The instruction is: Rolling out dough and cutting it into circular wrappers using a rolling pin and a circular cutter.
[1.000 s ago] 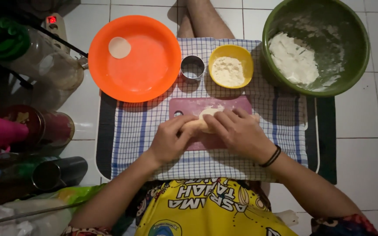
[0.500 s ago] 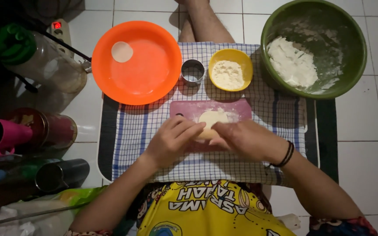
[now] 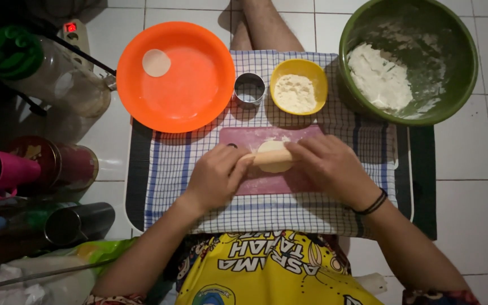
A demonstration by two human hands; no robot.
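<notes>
Two hands are working in the middle of the frame, and everything around them is lying within easy reach on the white tiled floor (image 3: 470, 169).

A large round green plastic bowl (image 3: 458, 73) is sitting in the upper right of the frame, with a mass of white dough inside (image 3: 379, 76); its walls are dusted with flour. A wide round orange plastic plate (image 3: 199, 85) is lying in the upper left-centre, and one thin flat disc of dough (image 3: 156, 62) is resting on it near the rim, apart from everything else, so it seems to be a place for finished pieces.

A blue-and-white checked cloth (image 3: 165, 169) is covering the floor in the centre and is probably keeping the pink rectangular cutting board (image 3: 272, 183) from sliding. A small yellow bowl of flour (image 3: 299, 86) and a round metal ring cutter (image 3: 249, 89) are standing just above the board, side by side, close for dusting and cutting.

On the board, a pale flattened piece of dough (image 3: 272, 148) is lying under a short wooden rolling pin (image 3: 271, 158). The left hand (image 3: 216, 178) is pressing on the pin's left end with fingers bent loosely over it. The right hand (image 3: 329, 166) is covering the right end with fingers stretched nearly flat, so the pin can turn under the palms.
</notes>
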